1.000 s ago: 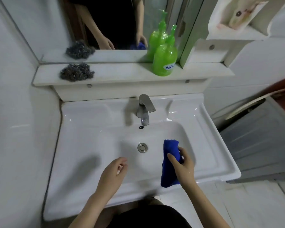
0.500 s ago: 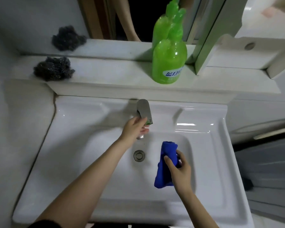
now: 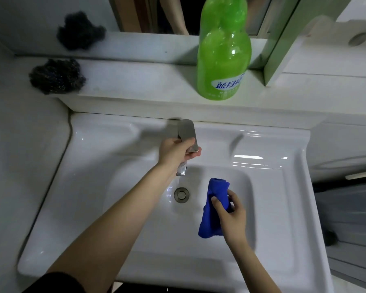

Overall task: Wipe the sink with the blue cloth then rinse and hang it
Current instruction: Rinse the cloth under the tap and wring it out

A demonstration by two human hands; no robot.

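Over the white ceramic sink basin [image 3: 273, 218], my right hand [image 3: 234, 217] holds the bunched blue fabric cloth [image 3: 215, 206].
It looks soft, light and floppy, so I'd grip its bunched middle. My right fingers curl round it beside the round metal drain [image 3: 181, 194], while my left hand [image 3: 174, 152], arm outstretched, wraps the brushed-metal faucet lever [image 3: 186, 130].

2 bare arms, 1 black sleeve

The left hand [image 3: 175, 153] and right hand [image 3: 232, 216] are both uncovered, and each forearm is bare from the wrist back. On the left arm a black sleeve [image 3: 55, 282] shows at the bottom edge of the view, its hem a soft curved line across the arm; the cloth looks plain. The right arm is bare as far as the frame edge. The nail on the right thumb is cut short.
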